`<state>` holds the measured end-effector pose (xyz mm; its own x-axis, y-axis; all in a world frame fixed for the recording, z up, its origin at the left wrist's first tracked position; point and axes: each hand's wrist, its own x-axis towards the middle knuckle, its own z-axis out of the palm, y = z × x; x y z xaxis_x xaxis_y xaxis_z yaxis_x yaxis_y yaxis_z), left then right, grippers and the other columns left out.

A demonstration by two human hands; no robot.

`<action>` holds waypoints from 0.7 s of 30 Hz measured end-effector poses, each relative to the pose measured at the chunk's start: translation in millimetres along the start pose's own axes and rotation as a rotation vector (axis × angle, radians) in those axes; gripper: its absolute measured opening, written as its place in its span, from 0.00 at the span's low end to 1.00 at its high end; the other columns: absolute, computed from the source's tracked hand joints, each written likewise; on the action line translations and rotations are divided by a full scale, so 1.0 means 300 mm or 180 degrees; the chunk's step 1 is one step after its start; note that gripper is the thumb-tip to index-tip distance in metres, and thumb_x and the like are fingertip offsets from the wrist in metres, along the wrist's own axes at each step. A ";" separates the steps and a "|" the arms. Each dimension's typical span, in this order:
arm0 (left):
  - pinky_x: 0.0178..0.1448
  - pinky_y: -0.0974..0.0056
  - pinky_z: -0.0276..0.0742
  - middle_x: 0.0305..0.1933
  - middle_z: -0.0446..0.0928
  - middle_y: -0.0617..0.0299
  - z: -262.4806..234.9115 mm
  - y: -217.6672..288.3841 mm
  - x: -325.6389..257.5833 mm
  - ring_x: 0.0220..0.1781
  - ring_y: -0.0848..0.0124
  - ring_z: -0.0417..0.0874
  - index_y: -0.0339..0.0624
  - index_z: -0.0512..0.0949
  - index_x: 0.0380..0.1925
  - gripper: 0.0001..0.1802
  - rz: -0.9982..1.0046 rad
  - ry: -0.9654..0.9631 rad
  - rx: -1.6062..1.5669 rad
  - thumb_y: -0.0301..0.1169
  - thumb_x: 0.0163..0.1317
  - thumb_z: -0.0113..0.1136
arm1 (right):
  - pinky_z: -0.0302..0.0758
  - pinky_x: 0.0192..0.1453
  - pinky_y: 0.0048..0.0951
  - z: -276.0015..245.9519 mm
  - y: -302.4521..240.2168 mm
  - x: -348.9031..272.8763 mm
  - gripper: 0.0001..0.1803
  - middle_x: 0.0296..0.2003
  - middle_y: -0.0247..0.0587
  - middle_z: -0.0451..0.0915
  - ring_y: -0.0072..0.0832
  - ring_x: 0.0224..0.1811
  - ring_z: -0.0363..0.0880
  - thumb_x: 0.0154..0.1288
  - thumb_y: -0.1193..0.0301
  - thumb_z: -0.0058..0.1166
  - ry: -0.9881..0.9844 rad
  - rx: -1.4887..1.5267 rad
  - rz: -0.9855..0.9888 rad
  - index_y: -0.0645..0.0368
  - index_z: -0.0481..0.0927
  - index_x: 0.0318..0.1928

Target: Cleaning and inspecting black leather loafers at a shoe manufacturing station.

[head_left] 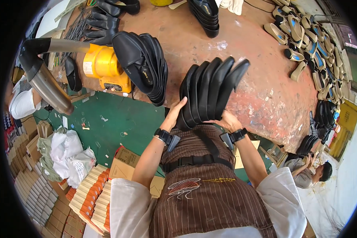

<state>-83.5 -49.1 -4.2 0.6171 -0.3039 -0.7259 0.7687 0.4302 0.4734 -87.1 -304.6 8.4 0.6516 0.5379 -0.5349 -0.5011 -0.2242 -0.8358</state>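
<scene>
Stack of black shoes [212,89], nested one against another, is held between both hands at the near edge of the bench [186,51]. Its upper ends fan out toward the far right; its lower end sits just in front of the wearer's apron [210,198].

Left hand [174,115] grasps the near left side of the stack, thumb laid along the outer shoe; its other fingers are largely hidden. Right hand [231,121] grasps the stack at its lower right; the fingertips are covered by the shoes. Dark straps [238,135] with grey fittings are worn at both wrists.

Left of the held stack, a second nested group of black shoes [141,59] rests on the bench, just beside a yellow machine [107,63] with a bent metal pipe [51,85]. One single black shoe [72,74] lies beyond the pipe. A further nested group [204,18] stands at the far side. Beige shoes [299,33] are heaped at the right.

Below the bench, white bags [71,152] and stacked boxes [93,194] stand on the green floor [107,129]. Another person [305,174] is present at the far right.
</scene>
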 end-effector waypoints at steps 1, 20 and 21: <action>0.68 0.64 0.64 0.66 0.66 0.47 0.056 0.027 -0.030 0.65 0.60 0.69 0.26 0.59 0.65 0.45 0.0128 -0.0024 0.0175 0.54 0.62 0.58 | 0.74 0.62 0.45 -0.021 -0.007 -0.034 0.23 0.57 0.54 0.72 0.45 0.58 0.74 0.66 0.80 0.47 0.0022 0.0002 -0.0029 0.67 0.67 0.62; 0.75 0.62 0.46 0.73 0.52 0.53 0.219 0.169 -0.583 0.74 0.64 0.52 0.34 0.44 0.71 0.73 0.2555 0.0138 0.0681 0.51 0.32 0.81 | 0.71 0.61 0.31 0.068 -0.584 -0.345 0.32 0.57 0.43 0.72 0.31 0.58 0.72 0.55 0.81 0.61 -0.0602 0.1597 -0.0111 0.68 0.66 0.61; 0.75 0.62 0.46 0.72 0.52 0.53 0.194 0.172 -0.606 0.74 0.64 0.52 0.34 0.44 0.72 0.74 0.2689 0.0220 0.0729 0.51 0.31 0.82 | 0.71 0.60 0.31 0.075 -0.571 -0.369 0.31 0.57 0.43 0.73 0.32 0.57 0.73 0.56 0.81 0.61 -0.0578 0.1729 -0.0035 0.68 0.66 0.61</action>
<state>-146.1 -21.1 181.3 0.9891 0.0945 -0.1125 0.0789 0.3044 0.9493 -86.4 -307.4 213.5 0.5741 0.6797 -0.4566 -0.7469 0.2062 -0.6321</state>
